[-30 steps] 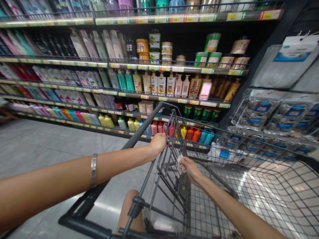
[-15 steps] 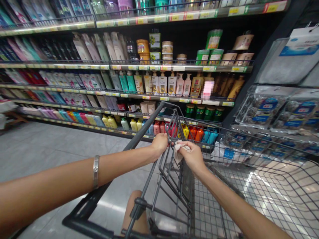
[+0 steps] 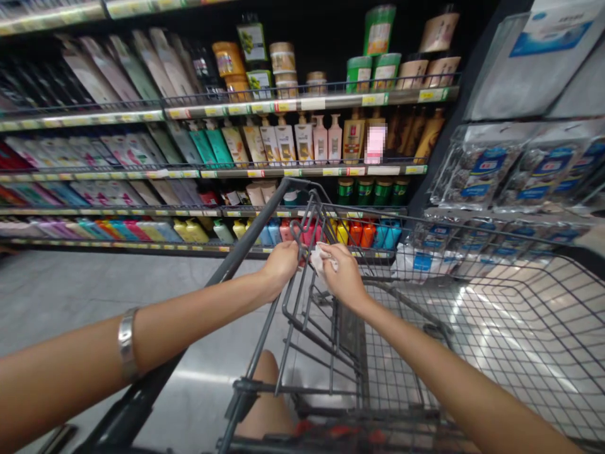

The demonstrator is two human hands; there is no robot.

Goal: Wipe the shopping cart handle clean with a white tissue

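Observation:
A grey wire shopping cart stands before me, its folding inner rack near the handle side. My left hand reaches over the dark handle and is closed around a wire bar of that rack; its fingertips are partly hidden. A silver bracelet circles the left wrist. Just to the right, my right hand pinches a crumpled off-white cloth beside the same wires. The cloth appears to touch or nearly touch the bars; the exact contact is hard to see.
Beyond the cart, shelves carry rows of pump bottles, jars and colourful bottles. Packaged scourers hang at the right. A bent knee shows under the cart's handle, above the grey tiled floor.
The view has tilted down and turned slightly right, so the shelves sit higher and further left. Both hands keep their holds on the bar and the cloth.

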